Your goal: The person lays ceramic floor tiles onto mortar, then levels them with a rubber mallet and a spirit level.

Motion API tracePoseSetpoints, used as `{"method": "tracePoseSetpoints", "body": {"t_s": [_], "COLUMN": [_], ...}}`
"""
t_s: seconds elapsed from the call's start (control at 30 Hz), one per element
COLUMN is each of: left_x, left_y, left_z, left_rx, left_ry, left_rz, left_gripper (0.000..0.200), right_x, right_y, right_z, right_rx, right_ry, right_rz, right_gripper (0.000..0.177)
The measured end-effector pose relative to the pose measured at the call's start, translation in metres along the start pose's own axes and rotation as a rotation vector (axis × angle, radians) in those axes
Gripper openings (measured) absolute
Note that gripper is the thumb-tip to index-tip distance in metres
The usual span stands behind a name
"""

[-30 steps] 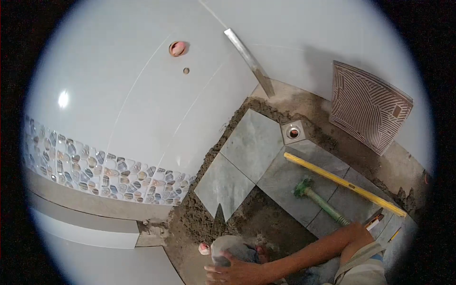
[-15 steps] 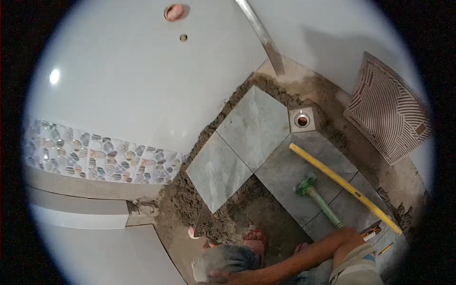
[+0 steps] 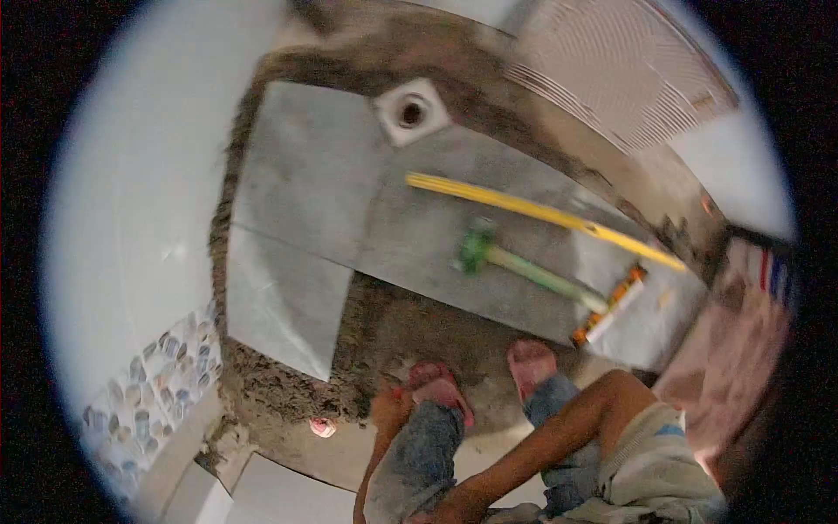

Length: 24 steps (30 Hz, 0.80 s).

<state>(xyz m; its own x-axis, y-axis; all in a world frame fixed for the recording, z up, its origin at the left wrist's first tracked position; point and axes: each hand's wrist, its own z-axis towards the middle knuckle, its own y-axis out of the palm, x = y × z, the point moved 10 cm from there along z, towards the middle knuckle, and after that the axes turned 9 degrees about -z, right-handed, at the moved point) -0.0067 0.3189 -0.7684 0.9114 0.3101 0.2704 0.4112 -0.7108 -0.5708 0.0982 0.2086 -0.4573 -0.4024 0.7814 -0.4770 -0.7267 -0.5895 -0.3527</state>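
Note:
My left hand is low beside the left pink slipper, over the rough mortar bed. Its fingers look curled, but blur hides what is in them. My right hand lies across my left knee at the bottom edge, its fingers mostly hidden. Grey floor tiles lie ahead, with one light tile bordering the bare mortar. A green-headed mallet rests on the tiles beside a long yellow bar, probably a level. An orange-and-black tool lies near the mallet's handle end.
A square floor drain sits at the tiles' far corner. A tile with ridged adhesive on its back leans at the upper right. White wall and a pebble-pattern strip stand at left. A small pinkish object lies near the mortar.
The view has swung downward and to the right, bringing both slippers and more floor into sight. My left hand now shows more fully beside the slipper. The mallet and yellow bar still lie on the tiles.

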Motion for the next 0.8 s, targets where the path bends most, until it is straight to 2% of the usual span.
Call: {"method": "tracePoseSetpoints", "body": {"t_s": [0.03,0.1,0.13,0.17,0.2,0.27,0.3,0.37,0.4,0.43,0.47,0.5,0.57,0.63,0.67,0.7,0.73,0.77,0.8], "left_x": [0.014,0.029,0.016,-0.008,-0.064,-0.134,-0.132,-0.112,-0.106,-0.094,-0.09,-0.081,-0.065,-0.001,0.03,0.068,0.097,0.11,0.107], "left_y": [0.01,-0.001,0.003,0.01,0.015,0.044,0.045,0.092,0.102,0.103,0.095,0.074,0.017,0.015,0.003,-0.009,-0.018,-0.016,0.006], "left_z": [-0.004,-0.008,-0.006,0.004,0.01,0.056,0.062,0.052,0.04,0.032,0.026,0.018,0.016,-0.04,-0.072,-0.098,-0.108,-0.106,-0.104], "left_rx": [-0.064,-0.043,-0.103,-0.154,-0.183,-0.289,-0.331,-0.413,-0.435,-0.396,-0.356,-0.307,-0.183,-0.603,-0.608,-0.519,-0.428,-0.428,-0.566], "left_ry": [0.018,0.125,0.109,0.095,0.11,0.065,0.09,0.812,0.853,0.782,0.695,0.594,0.398,0.478,0.489,0.488,0.491,0.51,0.562], "left_rz": [0.031,0.148,0.172,0.199,0.226,-0.112,-0.096,1.58,1.592,1.337,1.089,0.855,0.401,0.769,0.818,0.694,0.559,0.584,0.753], "left_gripper": [0.051,0.047,0.048,0.05,0.05,0.06,0.06,0.068,0.068,0.069,0.069,0.07,0.072,0.07,0.07,0.067,0.065,0.065,0.064], "right_x": [0.01,-0.012,-0.015,-0.017,-0.021,-0.039,-0.043,0.009,0.012,0.007,-0.018,-0.04,-0.141,-0.224,-0.248,-0.267,-0.286,-0.3,-0.31], "right_y": [-0.003,0.009,0.014,-0.002,-0.013,-0.064,-0.074,-0.052,-0.083,-0.114,-0.185,-0.188,-0.229,-0.178,-0.145,-0.113,-0.094,-0.06,-0.03], "right_z": [0.013,0.03,0.037,0.047,0.053,0.056,0.058,0.012,-0.01,-0.041,-0.074,-0.112,-0.145,-0.155,-0.145,-0.13,-0.105,-0.081,-0.065], "right_rx": [0.021,0.08,0.155,0.223,0.246,0.067,0.073,-0.187,-0.132,-0.08,0.074,0.58,0.824,1.256,1.18,1.093,1.142,1.157,1.161], "right_ry": [0.017,0.066,0.121,0.171,0.201,0.12,0.165,0.967,1.126,1.269,1.527,1.555,2.007,2.159,2.267,2.363,2.361,2.481,2.593], "right_rz": [0.019,0.029,-0.104,-0.243,-0.263,-0.124,-0.148,0.214,-0.081,-0.38,-0.859,-0.626,-0.718,-0.667,-0.517,-0.366,-0.372,-0.245,-0.106], "right_gripper": [0.062,0.064,0.047,0.036,0.036,0.029,0.029,0.027,0.027,0.027,0.021,0.031,0.034,0.037,0.042,0.049,0.049,0.053,0.058]}}
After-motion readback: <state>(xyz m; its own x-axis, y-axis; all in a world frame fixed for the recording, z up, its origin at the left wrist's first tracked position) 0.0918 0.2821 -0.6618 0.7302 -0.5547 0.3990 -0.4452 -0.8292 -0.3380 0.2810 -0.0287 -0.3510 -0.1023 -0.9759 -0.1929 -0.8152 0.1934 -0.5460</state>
